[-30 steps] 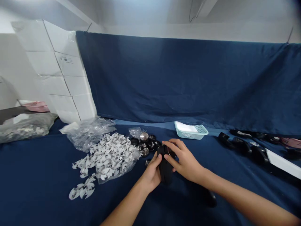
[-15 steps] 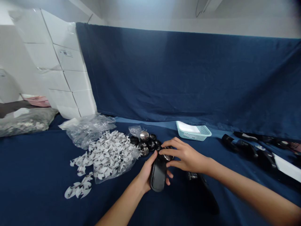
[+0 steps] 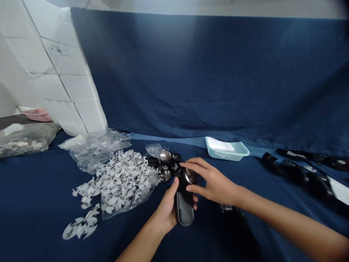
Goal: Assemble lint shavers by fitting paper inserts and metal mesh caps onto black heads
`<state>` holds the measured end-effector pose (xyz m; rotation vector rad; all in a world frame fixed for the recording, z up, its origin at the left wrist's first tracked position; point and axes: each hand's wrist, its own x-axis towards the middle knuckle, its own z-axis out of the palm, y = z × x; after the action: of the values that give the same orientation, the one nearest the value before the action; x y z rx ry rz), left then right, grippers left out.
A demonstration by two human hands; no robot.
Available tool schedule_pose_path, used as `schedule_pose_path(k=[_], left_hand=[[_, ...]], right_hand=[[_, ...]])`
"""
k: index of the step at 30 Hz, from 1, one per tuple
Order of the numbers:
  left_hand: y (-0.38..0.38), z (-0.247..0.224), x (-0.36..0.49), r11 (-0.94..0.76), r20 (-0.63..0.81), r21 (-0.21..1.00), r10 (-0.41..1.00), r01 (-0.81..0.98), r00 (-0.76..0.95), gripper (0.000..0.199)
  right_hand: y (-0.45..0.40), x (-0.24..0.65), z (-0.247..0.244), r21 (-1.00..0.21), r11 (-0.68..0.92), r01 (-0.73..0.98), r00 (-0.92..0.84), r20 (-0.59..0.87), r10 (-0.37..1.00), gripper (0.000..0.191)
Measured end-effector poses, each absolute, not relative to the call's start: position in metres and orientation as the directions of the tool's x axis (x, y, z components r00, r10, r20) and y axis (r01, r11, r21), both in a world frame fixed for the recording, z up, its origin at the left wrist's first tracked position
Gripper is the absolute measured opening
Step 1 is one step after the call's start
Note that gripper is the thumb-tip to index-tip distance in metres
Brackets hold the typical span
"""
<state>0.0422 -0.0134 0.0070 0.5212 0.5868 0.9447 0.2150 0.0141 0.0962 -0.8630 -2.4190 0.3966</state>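
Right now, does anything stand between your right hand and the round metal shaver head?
No, nothing visible does. The right hand is already at the round metal shaver head, fingers around it. The head sits at the top of the black shaver body, held in the left hand.

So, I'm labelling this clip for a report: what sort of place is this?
Probably a small assembly or packing bench: a cloth-covered table, a heap of small white pieces, a line of black handheld units, and stacked white boxes.
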Motion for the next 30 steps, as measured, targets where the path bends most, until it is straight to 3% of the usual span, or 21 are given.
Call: schedule_pose_path(k=[5,10,14,18,24,27,30], left_hand=[[-0.014,0.012,0.037,0.277,-0.175,0.703,0.960,-0.655,0.218,0.053],[-0.013,0.010,0.037,0.290,-0.224,0.685,0.957,-0.668,0.185,0.052],[-0.010,0.002,0.036,0.406,-0.276,0.651,0.914,-0.642,0.299,0.047],[-0.007,-0.001,0.032,0.552,-0.299,0.640,0.820,-0.534,0.488,0.062],[-0.014,0.001,0.035,0.647,-0.283,0.650,0.692,-0.398,0.664,0.071],[-0.018,0.001,0.039,0.677,-0.273,0.655,0.626,-0.335,0.730,0.074],[-0.019,-0.001,0.043,0.635,-0.223,0.678,0.658,-0.371,0.719,0.071]], right_hand=[[0.016,0.209,0.097,-0.512,0.664,0.545,-0.569,0.356,0.741,0.055],[0.024,0.207,0.087,-0.496,0.699,0.516,-0.608,0.363,0.706,0.052],[0.024,0.211,0.087,-0.349,0.795,0.495,-0.722,0.343,0.601,0.053],[0.019,0.220,0.094,-0.158,0.889,0.430,-0.849,0.264,0.458,0.051],[-0.007,0.238,0.106,-0.080,0.927,0.367,-0.910,0.177,0.376,0.052],[-0.025,0.243,0.109,-0.038,0.919,0.393,-0.908,0.139,0.394,0.059],[-0.037,0.243,0.111,-0.007,0.898,0.440,-0.888,0.145,0.437,0.061]])
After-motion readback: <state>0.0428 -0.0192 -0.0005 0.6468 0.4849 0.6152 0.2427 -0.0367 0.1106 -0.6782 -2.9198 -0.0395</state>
